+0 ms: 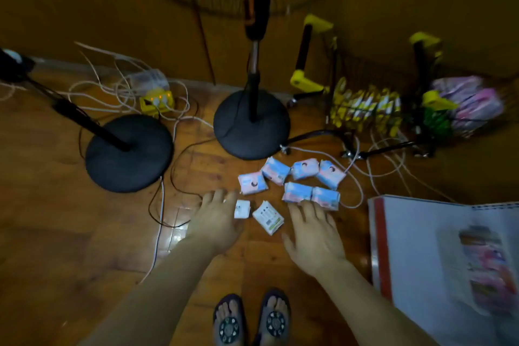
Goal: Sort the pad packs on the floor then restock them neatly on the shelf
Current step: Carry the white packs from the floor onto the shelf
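Nearest the camera: two feet in patterned sandals [250, 323] on the wooden floor [56, 233], below and between the forearms.

Left hand [217, 222] reaches forward, palm down, fingers loosely spread and straight, gripping nothing. Its fingertips lie just short of a pink-and-blue pad pack [252, 183]. A small white pack [242, 208] lies touching its right edge (whether the hand presses it I cannot tell).

Right hand [314, 236] is likewise released, fingers extended, palm down. Its fingertips reach the near edge of a pair of pink-and-blue packs [310, 195] lying side by side; contact looks likely but is not certain.

Between the two hands: a white printed pack [268, 217], tilted, flat on the floor, touched by neither hand.

Just beyond the fingertips: three more pink-and-blue packs [303, 171] in a loose row.

Right of the right hand: an open booklet [449, 255], blurred.

Beyond the left hand: two round black stand bases [129, 153], [251, 125], with cables trailing across the floor and a yellow power strip [157, 102] further back.

Far beyond the right hand: a wire rack with yellow fittings [362, 109] holding yellow packs and, at its right end, pink packs [471, 105] (detail too blurred to read).
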`<state>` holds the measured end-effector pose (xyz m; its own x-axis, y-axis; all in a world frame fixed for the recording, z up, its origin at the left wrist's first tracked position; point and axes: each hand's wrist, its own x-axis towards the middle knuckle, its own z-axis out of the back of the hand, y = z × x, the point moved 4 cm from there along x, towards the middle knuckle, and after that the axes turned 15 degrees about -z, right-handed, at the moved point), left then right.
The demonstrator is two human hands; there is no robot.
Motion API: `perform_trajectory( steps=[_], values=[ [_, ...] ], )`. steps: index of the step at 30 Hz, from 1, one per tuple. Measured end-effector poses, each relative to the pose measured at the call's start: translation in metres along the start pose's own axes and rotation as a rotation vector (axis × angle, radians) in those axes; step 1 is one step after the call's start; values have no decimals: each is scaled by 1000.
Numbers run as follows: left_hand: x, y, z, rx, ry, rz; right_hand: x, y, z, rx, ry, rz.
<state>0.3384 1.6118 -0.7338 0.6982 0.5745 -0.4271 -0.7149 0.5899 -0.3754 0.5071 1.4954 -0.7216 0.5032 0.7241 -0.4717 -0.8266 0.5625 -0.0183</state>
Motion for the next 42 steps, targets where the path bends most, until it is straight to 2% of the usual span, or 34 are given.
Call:
perform_trajectory(
  steps=[4,12,17,21,25,30,37,42],
  values=[
    [62,53,-102,44,57,39,75,11,-112,-7,63,12],
    [162,137,-278,100,72,64,188,19,-307,-72,128,-39],
    [202,167,-342,168,100,46,231,14,-383,-28,193,-124],
    [219,182,-365,190,115,44,243,14,-405,-1,223,-120],
    [217,181,-352,166,81,-36,239,7,-382,10,155,-63],
    [174,142,-281,121,58,-72,195,-6,-298,50,88,-43],
    [95,39,-98,51,58,-228,91,-33,-101,93,-1,-13],
    [52,-44,57,83,-27,-354,26,-70,53,133,-87,-14]
  ],
)
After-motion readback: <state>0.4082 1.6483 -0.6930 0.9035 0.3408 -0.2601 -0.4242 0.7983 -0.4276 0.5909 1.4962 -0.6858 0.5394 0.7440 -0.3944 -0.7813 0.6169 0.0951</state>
